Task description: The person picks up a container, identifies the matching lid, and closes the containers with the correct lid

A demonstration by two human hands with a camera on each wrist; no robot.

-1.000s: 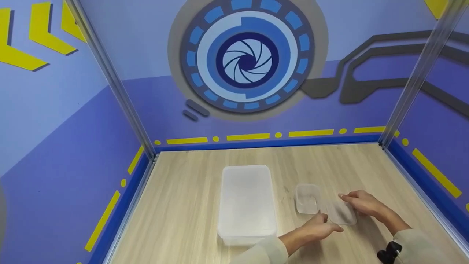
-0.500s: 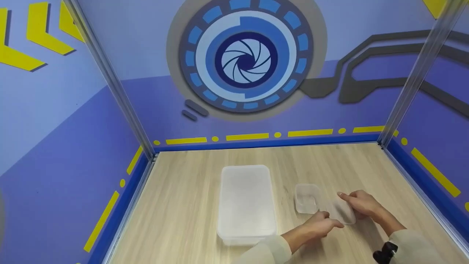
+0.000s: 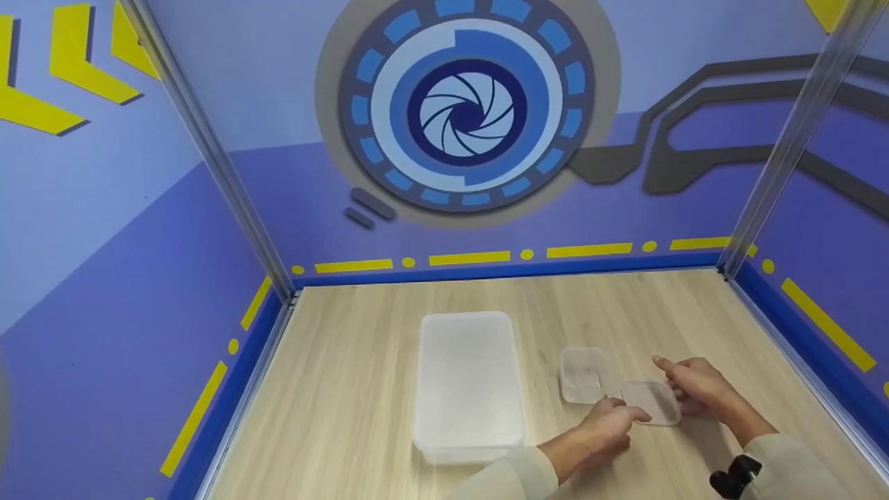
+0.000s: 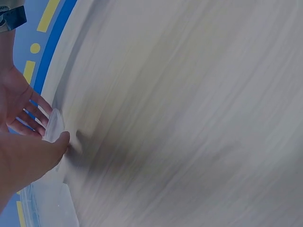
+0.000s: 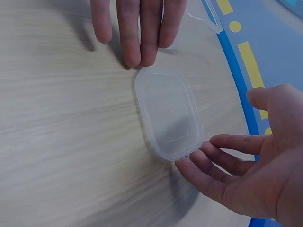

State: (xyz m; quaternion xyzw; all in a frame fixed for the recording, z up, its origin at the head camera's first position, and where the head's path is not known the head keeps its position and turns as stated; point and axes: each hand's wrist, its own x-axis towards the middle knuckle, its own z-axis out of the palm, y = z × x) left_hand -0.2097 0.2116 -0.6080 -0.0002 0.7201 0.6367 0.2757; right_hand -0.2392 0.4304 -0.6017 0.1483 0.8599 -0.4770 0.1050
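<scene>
A small clear plastic lid (image 3: pixel 651 401) with rounded corners lies between my two hands, close over the wooden table. My left hand (image 3: pixel 599 429) is at its left side; in the right wrist view that hand's fingers (image 5: pixel 140 33) are straight, fingertips right at the lid's edge. At the opposite edge is my right hand (image 3: pixel 701 389), whose fingertips touch the rim while the thumb (image 5: pixel 258 98) stands away from it. The lid (image 5: pixel 170 113) shows its flat face in the right wrist view. Just left of it sits a small clear container (image 3: pixel 573 361), uncovered.
A large translucent white box (image 3: pixel 467 382) with its cover on stands left of the small container. Blue printed panels (image 3: pixel 278 208) with metal corner posts (image 3: pixel 778 146) border the wooden table (image 3: pixel 347 361) at the back and sides.
The lid has turned from tilted to nearly flat. My right hand has shifted slightly right and its thumb has come away from the lid. The containers have not moved.
</scene>
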